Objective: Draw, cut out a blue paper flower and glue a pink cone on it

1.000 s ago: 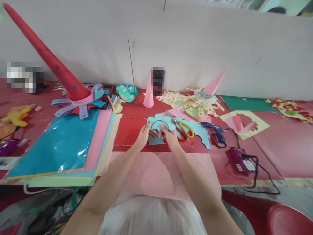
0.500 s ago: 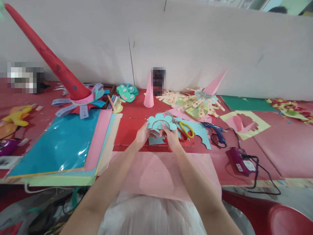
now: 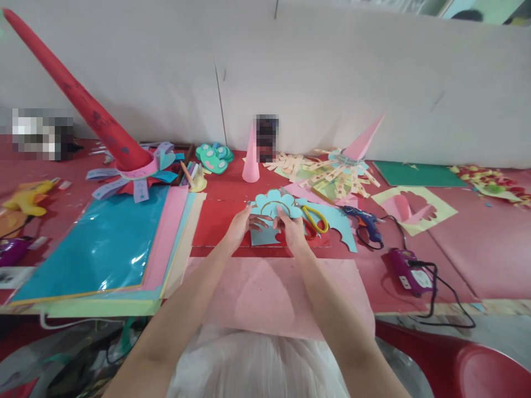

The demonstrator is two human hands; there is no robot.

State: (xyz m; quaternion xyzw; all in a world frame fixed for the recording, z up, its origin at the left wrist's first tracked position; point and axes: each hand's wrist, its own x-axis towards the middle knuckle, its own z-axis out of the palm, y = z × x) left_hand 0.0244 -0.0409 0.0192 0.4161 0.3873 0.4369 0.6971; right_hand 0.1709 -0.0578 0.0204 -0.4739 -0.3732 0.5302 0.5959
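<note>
The right hand (image 3: 292, 225) pinches one light-blue scalloped paper cutout (image 3: 271, 201) between its fingers above the red tabletop (image 3: 477, 232); the left hand (image 3: 241, 222), fingers spread, is at the cutout's left edge. Beyond are two pink paper cones (image 3: 250, 166).

Your right hand (image 3: 292, 228) grips the blue scalloped cutout (image 3: 272, 197); your left hand (image 3: 241, 224) is at its left edge. On the red tabletop (image 3: 481, 243), yellow-handled scissors (image 3: 318, 212) lie just right of the cutout, near a glue gun (image 3: 367, 224).
</note>
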